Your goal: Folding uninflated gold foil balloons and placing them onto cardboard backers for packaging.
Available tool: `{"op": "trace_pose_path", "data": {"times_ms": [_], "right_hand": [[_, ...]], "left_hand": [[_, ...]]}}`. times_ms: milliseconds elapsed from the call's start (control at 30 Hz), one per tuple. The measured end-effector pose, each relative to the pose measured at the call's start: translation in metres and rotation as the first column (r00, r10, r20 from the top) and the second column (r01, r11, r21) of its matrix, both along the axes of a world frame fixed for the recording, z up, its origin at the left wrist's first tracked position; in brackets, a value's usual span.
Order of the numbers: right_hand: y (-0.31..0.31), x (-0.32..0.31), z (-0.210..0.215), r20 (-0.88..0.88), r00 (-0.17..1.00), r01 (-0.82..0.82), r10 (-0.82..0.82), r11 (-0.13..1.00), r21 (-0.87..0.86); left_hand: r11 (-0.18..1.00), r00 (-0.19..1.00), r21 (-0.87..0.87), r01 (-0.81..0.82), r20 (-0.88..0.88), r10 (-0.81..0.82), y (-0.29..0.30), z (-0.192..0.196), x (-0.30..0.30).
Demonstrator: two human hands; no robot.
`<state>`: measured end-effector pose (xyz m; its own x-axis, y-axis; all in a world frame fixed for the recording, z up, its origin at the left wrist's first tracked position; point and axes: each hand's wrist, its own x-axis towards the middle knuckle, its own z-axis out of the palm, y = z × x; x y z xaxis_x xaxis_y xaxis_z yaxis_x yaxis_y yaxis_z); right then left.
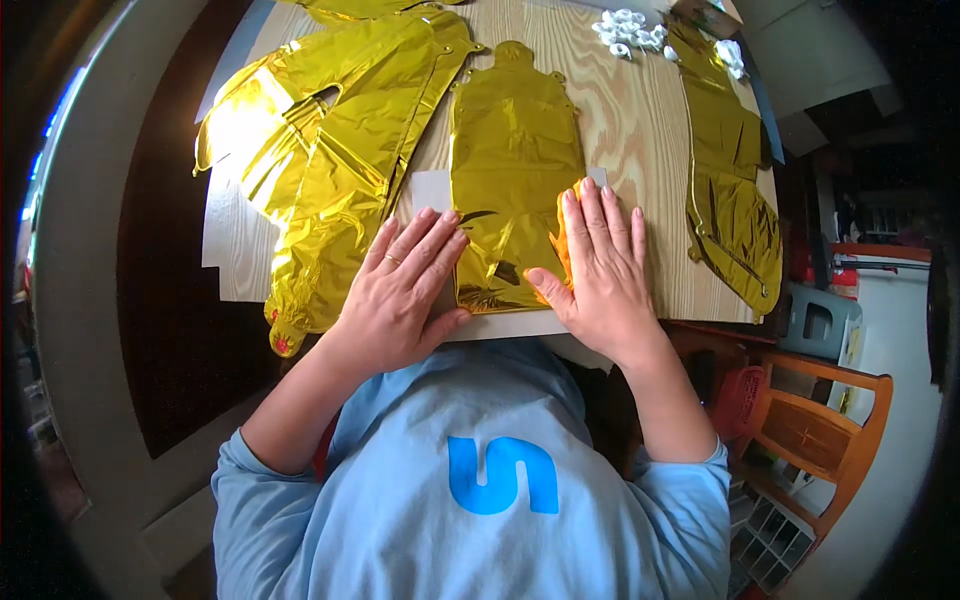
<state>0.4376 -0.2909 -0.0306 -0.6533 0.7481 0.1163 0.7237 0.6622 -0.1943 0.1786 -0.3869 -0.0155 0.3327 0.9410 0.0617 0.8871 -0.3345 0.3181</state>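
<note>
A flat gold foil balloon (515, 140) lies lengthwise before me, its lower end folded or creased over a pale grey board (432, 190). My left hand (400, 280), a ring on one finger, rests palm down with fingers stretched along the left edge of the foil. On the opposite edge my right hand (598, 270) lies flat too, fingers extended and thumb out over the foil. Something soft and orange (561, 240), perhaps a cloth, shows partly beneath the right hand; the rest of it is hidden.
A large crumpled gold foil sheet (340, 130) covers the table's left side. Another gold foil piece (725, 140) lies along the right side. White crumpled bits (632, 32) sit at the back right of the wood-grain table (630, 120). A wooden chair (815, 430) and a grey stool (820, 320) stand at right.
</note>
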Motion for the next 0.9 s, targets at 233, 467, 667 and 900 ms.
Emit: {"op": "trace_pose_path", "data": {"times_ms": [233, 467, 667, 900], "right_hand": [[-0.007, -0.003, 0.002, -0.011, 1.000, 0.018, -0.018, 1.000, -0.005], [-0.013, 0.006, 0.003, -0.229, 0.972, 0.080, -0.060, 0.994, 0.079], [-0.061, 0.052, 0.003, -0.435, 0.786, 0.413, -0.440, 0.896, -0.160], [-0.083, 0.045, -0.035, -0.354, 0.118, -0.308, -0.928, 0.305, -0.901]], "left_hand": [[0.995, 0.999, 0.101, -0.011, 0.048, 0.006, 0.023, 0.012, 0.019], [0.986, 0.993, 0.139, 0.089, 0.068, -0.099, 0.049, -0.018, 0.035], [0.987, 0.994, 0.126, 0.098, 0.034, -0.103, 0.048, -0.019, 0.037], [0.988, 0.994, 0.109, 0.109, 0.004, -0.110, 0.042, -0.015, 0.039]]}}
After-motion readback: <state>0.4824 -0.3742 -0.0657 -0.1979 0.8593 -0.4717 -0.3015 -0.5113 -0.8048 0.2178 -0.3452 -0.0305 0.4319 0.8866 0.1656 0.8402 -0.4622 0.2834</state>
